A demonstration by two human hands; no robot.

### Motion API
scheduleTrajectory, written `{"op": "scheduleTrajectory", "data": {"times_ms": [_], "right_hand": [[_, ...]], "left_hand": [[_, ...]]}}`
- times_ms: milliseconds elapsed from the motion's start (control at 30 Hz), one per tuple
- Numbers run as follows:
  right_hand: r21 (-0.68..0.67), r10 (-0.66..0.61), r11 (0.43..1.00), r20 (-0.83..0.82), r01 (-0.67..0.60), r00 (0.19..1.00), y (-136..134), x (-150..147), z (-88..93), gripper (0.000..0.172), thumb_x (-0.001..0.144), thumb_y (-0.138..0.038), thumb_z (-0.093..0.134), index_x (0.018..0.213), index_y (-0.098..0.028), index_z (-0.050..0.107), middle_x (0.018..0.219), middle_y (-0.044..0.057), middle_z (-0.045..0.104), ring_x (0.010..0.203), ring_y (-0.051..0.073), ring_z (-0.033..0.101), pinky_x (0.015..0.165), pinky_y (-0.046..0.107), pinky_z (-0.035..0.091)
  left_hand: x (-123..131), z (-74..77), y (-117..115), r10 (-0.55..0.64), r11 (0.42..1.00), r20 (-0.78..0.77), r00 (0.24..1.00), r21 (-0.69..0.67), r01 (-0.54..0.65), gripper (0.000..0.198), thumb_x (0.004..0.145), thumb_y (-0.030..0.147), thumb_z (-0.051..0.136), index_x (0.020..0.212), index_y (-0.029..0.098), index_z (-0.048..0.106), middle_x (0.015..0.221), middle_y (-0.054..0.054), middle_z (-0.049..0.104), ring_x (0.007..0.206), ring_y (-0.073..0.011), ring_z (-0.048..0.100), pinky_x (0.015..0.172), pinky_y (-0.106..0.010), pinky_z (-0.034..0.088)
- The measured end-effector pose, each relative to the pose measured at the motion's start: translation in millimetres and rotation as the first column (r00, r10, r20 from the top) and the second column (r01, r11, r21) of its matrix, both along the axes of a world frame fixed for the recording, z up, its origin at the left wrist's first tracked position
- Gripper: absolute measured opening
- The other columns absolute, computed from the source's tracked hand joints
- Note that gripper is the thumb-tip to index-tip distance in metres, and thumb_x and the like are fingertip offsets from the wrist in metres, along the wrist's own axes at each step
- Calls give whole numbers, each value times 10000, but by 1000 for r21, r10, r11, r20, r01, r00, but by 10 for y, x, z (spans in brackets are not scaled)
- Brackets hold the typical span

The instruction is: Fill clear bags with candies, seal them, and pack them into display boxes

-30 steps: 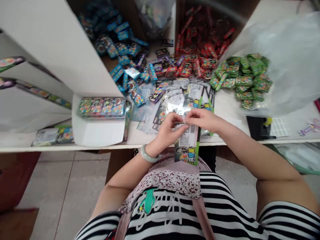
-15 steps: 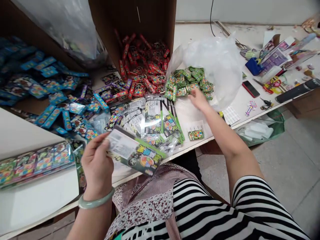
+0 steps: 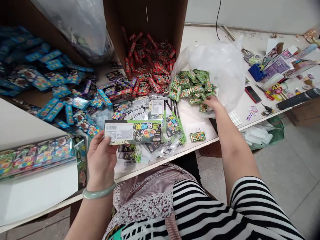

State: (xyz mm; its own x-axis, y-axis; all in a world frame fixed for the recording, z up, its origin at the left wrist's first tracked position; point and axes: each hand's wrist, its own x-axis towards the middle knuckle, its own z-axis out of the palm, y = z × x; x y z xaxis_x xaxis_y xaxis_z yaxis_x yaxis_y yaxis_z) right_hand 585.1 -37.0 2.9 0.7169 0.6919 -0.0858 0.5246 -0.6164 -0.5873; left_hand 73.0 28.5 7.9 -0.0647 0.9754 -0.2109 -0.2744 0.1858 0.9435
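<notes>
My left hand is closed on the left end of a printed packaging bag with a black and green header and a white label. It holds the bag up nearly level above the table's front edge. At the green candy boxes, in the mouth of a clear plastic bag, my right hand has its fingers pinched on a small green box. Part of that box is hidden by the fingers. More printed bags lie in an overlapping pile behind the held one.
Red candy boxes spill from a cardboard carton. Blue boxes heap at the left, near filled packs. One green pack lies by the front edge. A phone and scissors are at the right.
My right hand has moved right and toward me along the green boxes, and several boxes have slid forward. The bag in my left hand has turned from slanted to nearly level.
</notes>
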Motion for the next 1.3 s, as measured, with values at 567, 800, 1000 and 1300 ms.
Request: {"op": "scheduleTrajectory", "data": {"times_ms": [567,800,1000,1300], "right_hand": [[412,266,904,-746,110,611,-203,-1497,358,523,430,-493,931,796,-225,669,746,-47,645,649,92,565,559,219,471],[429,502,850,-481,-306,719,-179,-1647,515,502,692,-497,771,1116,-237,703,820,-32,653,668,119,525,588,257,415],[76,767,636,-164,-768,620,280,-1757,700,243,786,-378,678,933,-218,786,755,-18,682,700,150,566,689,284,420],[107,612,772,142,-626,778,201,-1904,360,527,848,-406,663,1322,-179,614,1334,165,647,1239,342,584,1073,519,433]], "left_hand": [[-396,-360,-211,-218,966,-373,902,46,253,783,590,444,853,1240,198,494,874,-16,656,820,-191,679,683,-289,563],[-549,-339,-201,-17,856,-859,512,253,451,688,740,485,764,1315,184,536,1270,-163,598,1232,-348,575,1054,-535,483],[-192,-51,-73,-219,497,-969,112,-12,868,950,759,484,792,1543,200,335,1630,-195,331,1552,-424,206,1238,-634,199],[-100,-55,-46,-216,524,-970,110,-20,851,1075,699,499,843,1553,148,293,1537,-252,421,1465,-428,363,1225,-636,203]]}}
